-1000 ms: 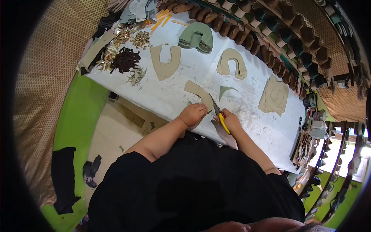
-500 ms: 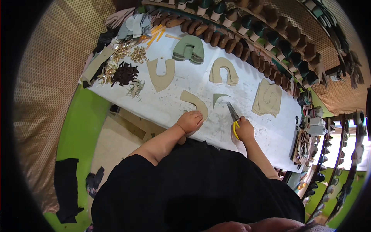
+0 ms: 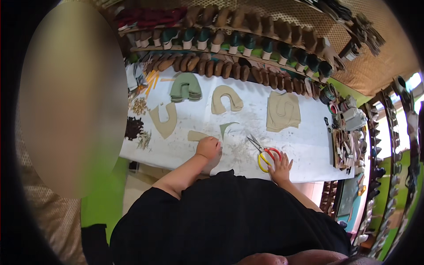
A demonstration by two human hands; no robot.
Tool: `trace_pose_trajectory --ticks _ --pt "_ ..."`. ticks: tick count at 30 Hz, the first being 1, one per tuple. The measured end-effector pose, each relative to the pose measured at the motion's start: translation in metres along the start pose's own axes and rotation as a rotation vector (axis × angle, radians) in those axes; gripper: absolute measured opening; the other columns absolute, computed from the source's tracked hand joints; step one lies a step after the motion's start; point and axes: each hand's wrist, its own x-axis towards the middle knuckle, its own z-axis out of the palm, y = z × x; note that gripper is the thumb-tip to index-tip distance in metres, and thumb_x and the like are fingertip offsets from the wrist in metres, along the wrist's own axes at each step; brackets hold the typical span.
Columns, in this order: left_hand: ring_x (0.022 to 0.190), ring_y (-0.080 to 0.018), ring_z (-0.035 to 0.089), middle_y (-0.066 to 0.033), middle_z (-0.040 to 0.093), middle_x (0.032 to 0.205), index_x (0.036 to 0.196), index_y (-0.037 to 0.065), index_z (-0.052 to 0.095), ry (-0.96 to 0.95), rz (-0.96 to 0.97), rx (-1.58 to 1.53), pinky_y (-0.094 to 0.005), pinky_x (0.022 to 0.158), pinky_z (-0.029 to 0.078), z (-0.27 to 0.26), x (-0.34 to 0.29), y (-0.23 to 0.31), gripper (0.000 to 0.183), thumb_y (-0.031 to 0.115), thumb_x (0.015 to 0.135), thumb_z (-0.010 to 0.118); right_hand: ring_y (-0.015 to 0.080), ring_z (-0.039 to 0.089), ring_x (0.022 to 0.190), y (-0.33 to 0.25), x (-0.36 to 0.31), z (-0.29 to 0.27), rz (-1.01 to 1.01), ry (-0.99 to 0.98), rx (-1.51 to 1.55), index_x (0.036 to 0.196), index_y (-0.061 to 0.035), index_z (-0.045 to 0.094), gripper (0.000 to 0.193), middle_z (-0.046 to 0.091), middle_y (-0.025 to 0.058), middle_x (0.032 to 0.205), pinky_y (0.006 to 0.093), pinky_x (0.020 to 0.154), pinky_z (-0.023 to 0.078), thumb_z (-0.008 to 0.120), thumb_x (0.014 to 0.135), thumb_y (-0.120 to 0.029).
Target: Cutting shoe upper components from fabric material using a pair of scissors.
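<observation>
My left hand (image 3: 208, 148) is near the table's front edge, its fingers curled over a beige curved cut-out piece (image 3: 197, 135). Most of that piece is hidden under the hand. To the right, a pair of scissors (image 3: 261, 148) with one red and one yellow handle lies on the table, its blades parted. My right hand (image 3: 281, 168) rests beside the handles with fingers spread, touching or almost touching them. Between the hands and farther back lies a thin green scrap (image 3: 226, 129).
Beige U-shaped pieces (image 3: 164, 121) lie at left and another beige U-shaped stack (image 3: 221, 100) behind. Green U-shaped pieces (image 3: 185, 86) are stacked at back left, beige sheets (image 3: 282, 111) at right. Dark strips (image 3: 133, 128) form a pile. Shoe shelves (image 3: 247, 52) line the back. A blur covers the far left.
My right hand has let go of the scissors, which now lie with both handles showing. My left fingers have curled over the beige piece. The view has turned toward the right.
</observation>
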Motion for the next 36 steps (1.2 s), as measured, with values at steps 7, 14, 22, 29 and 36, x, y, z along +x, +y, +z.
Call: trace_pose_trajectory --ticks 7,14,22,29,36 --pt "0.122 -0.0345 0.053 -0.0145 0.058 0.134 0.120 0.003 0.066 0.202 -0.106 0.114 -0.0407 0.103 0.044 0.020 0.061 0.024 0.055 0.037 0.078 0.075 0.0374 0.023 0.146 0.034 -0.022 0.025 0.025 0.012 -0.010 0.150 -0.0187 0.039 0.077 0.030 0.0168 0.157 0.0623 0.117 0.012 0.065 0.083 -0.047" --pt "0.097 -0.0337 0.059 -0.0112 0.063 0.100 0.098 0.006 0.071 0.137 -0.011 0.048 -0.0453 0.085 0.052 0.036 0.082 0.015 0.023 0.021 0.081 0.071 0.0386 0.024 0.146 0.035 -0.021 0.023 0.009 0.053 0.015 0.148 -0.0187 0.041 0.075 0.031 0.0177 0.156 0.0621 0.117 0.012 0.066 0.081 -0.044" --pt "0.082 -0.0359 0.063 -0.0147 0.065 0.087 0.081 0.005 0.070 0.169 0.077 0.126 -0.0457 0.073 0.053 0.049 0.090 -0.006 0.010 0.014 0.082 0.065 0.0390 0.024 0.146 0.033 -0.020 0.022 0.014 0.034 0.034 0.147 -0.0186 0.044 0.075 0.032 0.0185 0.155 0.0618 0.118 0.011 0.065 0.079 -0.042" --pt "0.085 -0.0333 0.068 -0.0147 0.071 0.092 0.090 0.011 0.075 0.300 -0.348 -0.102 -0.0443 0.075 0.054 -0.027 0.061 -0.054 0.017 0.026 0.083 0.070 0.0393 0.024 0.146 0.034 -0.021 0.020 0.027 0.027 0.025 0.146 -0.0159 0.043 0.074 0.033 0.0190 0.154 0.0611 0.118 0.011 0.065 0.080 -0.041" --pt "0.085 -0.0336 0.070 -0.0132 0.073 0.091 0.095 0.013 0.073 0.660 -0.887 0.065 -0.0437 0.074 0.055 -0.107 -0.038 -0.199 0.020 0.026 0.081 0.067 0.0385 0.022 0.147 0.033 -0.021 0.024 0.028 0.029 0.018 0.147 -0.0180 0.042 0.075 0.031 0.0182 0.156 0.0605 0.119 0.012 0.066 0.079 -0.037"
